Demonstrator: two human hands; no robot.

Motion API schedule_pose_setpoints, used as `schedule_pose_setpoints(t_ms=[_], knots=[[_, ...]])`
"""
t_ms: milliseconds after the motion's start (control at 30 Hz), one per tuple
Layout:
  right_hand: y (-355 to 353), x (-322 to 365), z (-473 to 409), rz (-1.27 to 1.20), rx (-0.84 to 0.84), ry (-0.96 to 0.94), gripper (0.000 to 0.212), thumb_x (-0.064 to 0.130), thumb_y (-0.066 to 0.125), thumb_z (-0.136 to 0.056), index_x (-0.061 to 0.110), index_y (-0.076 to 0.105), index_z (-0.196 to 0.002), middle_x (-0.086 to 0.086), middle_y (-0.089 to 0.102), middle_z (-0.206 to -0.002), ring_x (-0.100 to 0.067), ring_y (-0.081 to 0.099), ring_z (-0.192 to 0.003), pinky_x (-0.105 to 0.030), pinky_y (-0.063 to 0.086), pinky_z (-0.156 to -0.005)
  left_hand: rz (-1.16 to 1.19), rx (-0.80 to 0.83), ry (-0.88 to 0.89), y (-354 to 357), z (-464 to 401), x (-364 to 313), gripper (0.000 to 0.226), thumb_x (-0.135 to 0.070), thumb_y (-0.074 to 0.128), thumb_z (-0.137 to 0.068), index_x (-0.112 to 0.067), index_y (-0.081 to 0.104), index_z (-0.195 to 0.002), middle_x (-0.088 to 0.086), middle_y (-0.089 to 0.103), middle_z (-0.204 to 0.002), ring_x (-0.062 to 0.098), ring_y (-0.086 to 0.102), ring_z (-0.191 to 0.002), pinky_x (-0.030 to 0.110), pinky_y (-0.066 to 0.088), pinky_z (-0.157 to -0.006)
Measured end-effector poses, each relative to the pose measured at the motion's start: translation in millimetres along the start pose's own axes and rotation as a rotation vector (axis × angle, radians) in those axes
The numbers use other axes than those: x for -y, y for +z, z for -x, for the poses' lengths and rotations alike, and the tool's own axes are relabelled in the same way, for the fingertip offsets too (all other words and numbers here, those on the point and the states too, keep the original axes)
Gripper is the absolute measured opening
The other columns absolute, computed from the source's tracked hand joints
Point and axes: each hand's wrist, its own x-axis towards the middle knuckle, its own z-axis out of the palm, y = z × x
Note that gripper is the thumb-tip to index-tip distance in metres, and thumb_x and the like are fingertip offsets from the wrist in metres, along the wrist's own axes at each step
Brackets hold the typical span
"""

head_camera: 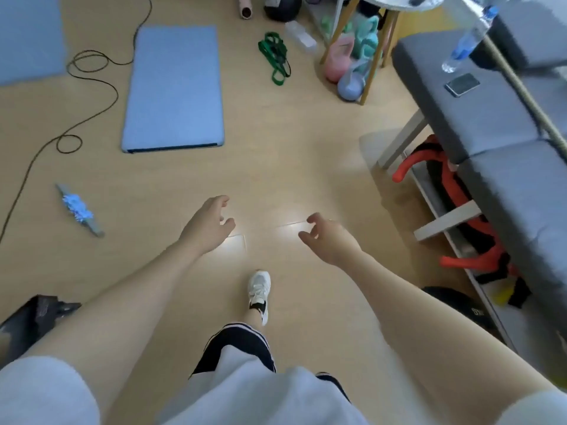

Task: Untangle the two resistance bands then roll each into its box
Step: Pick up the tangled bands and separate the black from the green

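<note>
Left grip point(208, 225) and right grip point(328, 237) loosely spread, holding nothing, over near floor point(306, 154). Tangled green resistance bands point(275, 56) far off, right of blue mat point(175, 87).

bands point(275, 57) right of mat point(173, 88) | phone point(462, 84) on bench point(472, 124)

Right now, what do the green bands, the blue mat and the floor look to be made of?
Green bands: flat matte strips lying in limp loops, probably rubber or latex.
Blue mat: thick slab, soft matte top, dark edge at the near side; likely foam.
Floor: tan, smooth, semi-gloss with glare patches and thin seams; vinyl or laminate, can't tell which.
</note>
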Motion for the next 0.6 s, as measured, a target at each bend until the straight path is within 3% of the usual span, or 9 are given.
schedule_pose_setpoints(t_ms=[233, 367, 600], knots=[[-91, 20, -152, -0.04, -0.019, 0.088, 0.043, 0.038, 0.045, -0.093, 0.015, 0.042, -0.13, -0.003, 0.06, -0.115, -0.023, 0.056, -0.104, -0.035, 0.048, -0.081, 0.033, 0.063, 0.013, -52, -165, -48, 0.049, -0.02, 0.048, -0.091, -0.016, 0.034, -0.138, -0.002, 0.045, -0.133, 0.016, 0.051, -0.099, 0.033, 0.044, -0.085], [-148, 4, -222, -0.082, -0.066, 0.159, 0.043, 0.036, 0.046, -0.093, 0.014, 0.043, -0.129, -0.002, 0.062, -0.111, -0.022, 0.056, -0.101, -0.034, 0.047, -0.078, 0.044, 0.105, 0.085, -62, -255, -95, 0.05, -0.019, 0.049, -0.091, -0.016, 0.034, -0.138, -0.002, 0.047, -0.131, 0.016, 0.052, -0.098, 0.031, 0.045, -0.082], [-246, -32, -372, -0.07, -0.097, 0.232, 0.045, 0.036, 0.046, -0.094, 0.011, 0.042, -0.131, -0.007, 0.06, -0.115, -0.027, 0.055, -0.106, -0.04, 0.048, -0.087, 0.051, 0.123, 0.196, -66, -427, -166, 0.046, -0.013, 0.046, -0.092, -0.014, 0.037, -0.137, 0.0, 0.049, -0.131, 0.017, 0.053, -0.098, 0.025, 0.038, -0.079]])
